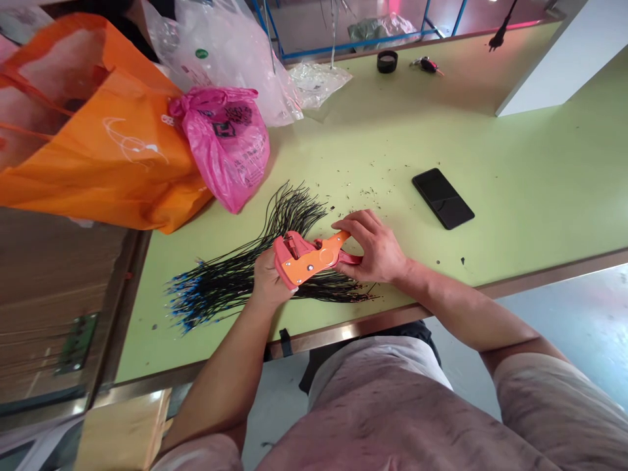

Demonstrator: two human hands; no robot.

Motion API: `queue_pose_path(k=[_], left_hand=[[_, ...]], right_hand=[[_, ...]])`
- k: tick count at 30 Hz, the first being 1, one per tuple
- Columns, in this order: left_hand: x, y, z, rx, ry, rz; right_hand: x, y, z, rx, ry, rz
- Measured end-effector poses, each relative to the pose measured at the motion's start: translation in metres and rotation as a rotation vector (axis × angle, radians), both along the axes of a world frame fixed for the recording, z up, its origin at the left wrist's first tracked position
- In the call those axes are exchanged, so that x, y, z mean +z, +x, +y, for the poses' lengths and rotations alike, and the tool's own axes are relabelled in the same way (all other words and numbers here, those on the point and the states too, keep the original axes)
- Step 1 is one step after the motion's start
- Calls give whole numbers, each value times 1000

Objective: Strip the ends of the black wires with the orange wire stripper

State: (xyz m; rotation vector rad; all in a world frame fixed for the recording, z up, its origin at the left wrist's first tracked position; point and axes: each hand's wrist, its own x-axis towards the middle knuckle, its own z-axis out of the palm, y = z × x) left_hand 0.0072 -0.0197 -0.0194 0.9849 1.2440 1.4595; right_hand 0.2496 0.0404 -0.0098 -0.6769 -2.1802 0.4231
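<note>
An orange and red wire stripper point(314, 261) is gripped in my right hand point(375, 248), with the fingers and thumb wrapped round its handles. Its red jaw end points left, close against my left hand point(269, 278). That hand looks closed, but the tool covers most of its fingers, so what it holds is hidden. Beneath and around both hands lie two overlapping bundles of thin black wires point(235, 278). Blue and metallic tips gather at their left end. One bundle fans out toward the far side, the other runs right under the stripper.
A black phone point(443, 198) lies to the right. Behind are an orange bag point(112, 144), a pink plastic bag point(228, 144), a clear bag point(230, 52), a black ring point(387, 61) and keys point(426, 65). Small scraps dot the green tabletop point(530, 170); a white panel point(554, 65) stands right.
</note>
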Motion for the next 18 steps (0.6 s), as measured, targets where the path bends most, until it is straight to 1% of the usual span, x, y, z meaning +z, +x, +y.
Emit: queue_pose_path(k=[5, 10, 13, 15, 18], left_hand=[[5, 1, 1, -36, -60, -5], [10, 4, 0, -42, -125, -83], [8, 1, -2, -68, -124, -112], [4, -2, -4, -73, -87, -91], [-3, -5, -6, -73, -44, -59]], right_hand=[[1, 0, 1, 29, 16, -10], [4, 1, -3, 0, 28, -51], [2, 1, -5, -44, 41, -96], [0, 1, -6, -70, 64, -103], [-3, 0, -3, -57, 121, -58]])
